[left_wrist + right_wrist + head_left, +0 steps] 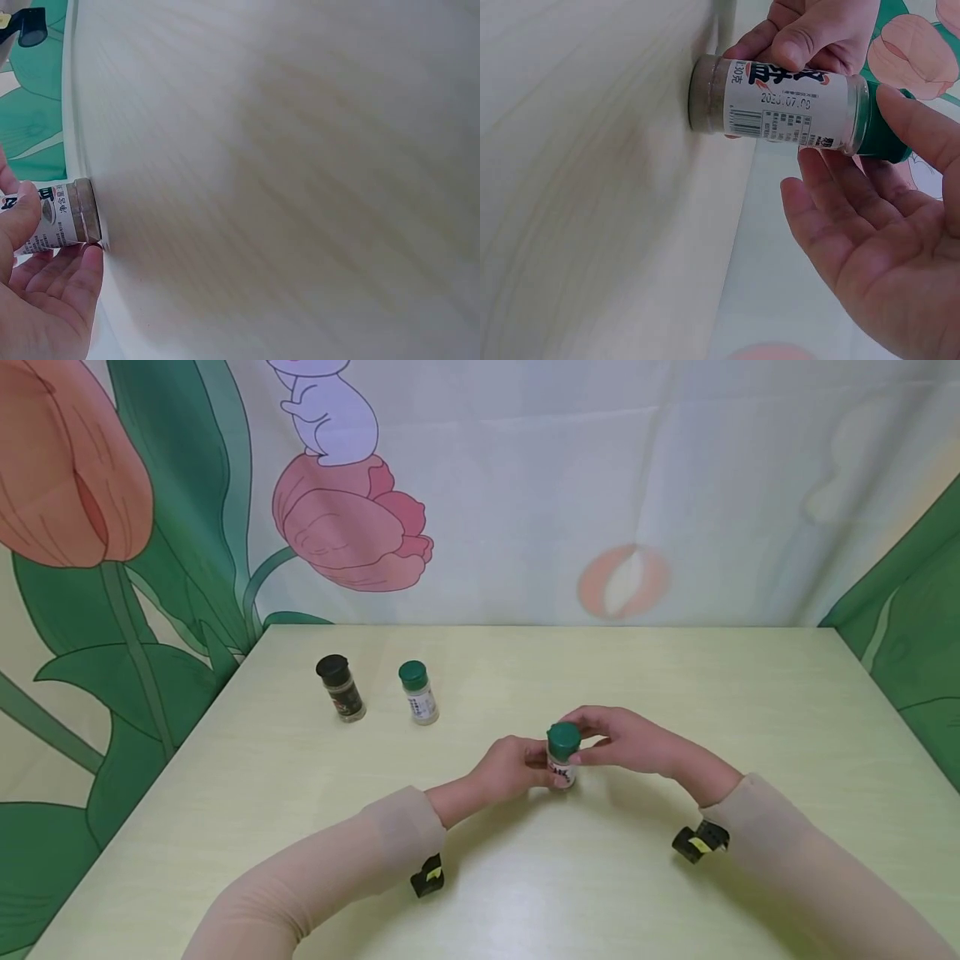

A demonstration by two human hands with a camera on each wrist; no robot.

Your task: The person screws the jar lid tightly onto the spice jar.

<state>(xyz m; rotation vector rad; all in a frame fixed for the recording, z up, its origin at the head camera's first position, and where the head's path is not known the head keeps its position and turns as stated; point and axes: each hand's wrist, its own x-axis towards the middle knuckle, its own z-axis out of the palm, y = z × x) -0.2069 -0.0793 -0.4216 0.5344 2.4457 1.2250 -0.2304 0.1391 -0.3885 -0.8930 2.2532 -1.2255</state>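
A spice jar (562, 742) with a green cap and white printed label stands near the middle of the table. My left hand (508, 768) grips its lower body, thumb across the label in the left wrist view. From the other side, my right hand (628, 739) pinches the green cap (885, 124) between thumb and fingers. In the right wrist view the jar's label (784, 105) faces the camera, and brownish powder shows at its base. The base is upright at the tabletop; whether it touches cannot be told.
Further back on the left stand a black-capped spice jar (341, 689) with a dark label and another green-capped spice jar (418, 693). The pale table (480, 893) ends at a printed curtain (510, 510). Small black wrist cameras (701, 841) hang under both sleeves.
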